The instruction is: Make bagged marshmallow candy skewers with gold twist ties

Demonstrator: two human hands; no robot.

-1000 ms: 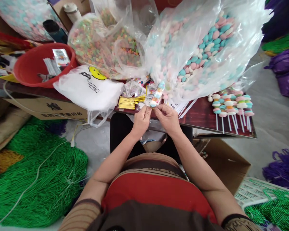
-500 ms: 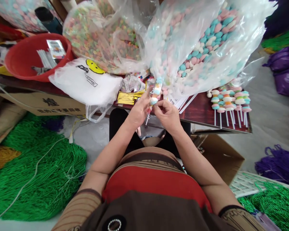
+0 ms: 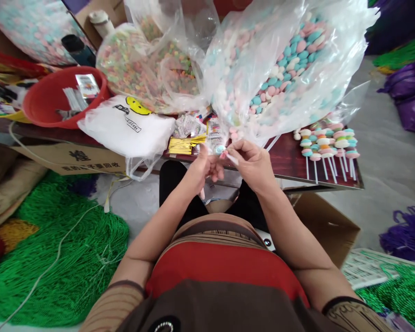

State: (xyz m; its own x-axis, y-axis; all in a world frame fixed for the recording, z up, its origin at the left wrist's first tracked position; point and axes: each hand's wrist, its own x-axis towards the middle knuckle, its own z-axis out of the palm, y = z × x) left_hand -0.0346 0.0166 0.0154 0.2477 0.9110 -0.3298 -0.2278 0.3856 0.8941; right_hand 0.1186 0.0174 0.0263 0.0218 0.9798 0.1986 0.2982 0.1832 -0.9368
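Note:
A wrapped candy skewer shows a blue candy [image 3: 220, 149] at its near end, over the table's front edge; clear film hides part of it. My left hand [image 3: 207, 169] is at its left, thumb raised and fingers loosely curled around the wrapped part. To the right, my right hand [image 3: 253, 162] pinches the white stick [image 3: 232, 158], beside a small pink piece at the wrapper's neck. Yellow ties [image 3: 180, 145] and small printed packets [image 3: 189, 125] lie just beyond my left hand. Several finished-looking candy skewers [image 3: 327, 144] lie on the table at the right.
Large clear bags of pink, blue and white candies [image 3: 293, 60] and of small gummies [image 3: 131, 69] stand at the back. A white smiley bag [image 3: 124, 133] and red basin [image 3: 41, 99] sit left. Green cords [image 3: 72, 249] cover the left floor; an open carton [image 3: 323, 226] is at the right.
The candy skewer has tipped lower and now appears foreshortened, its stick toward my right hand. My right hand has moved right, now pinching the stick. The view has shifted slightly.

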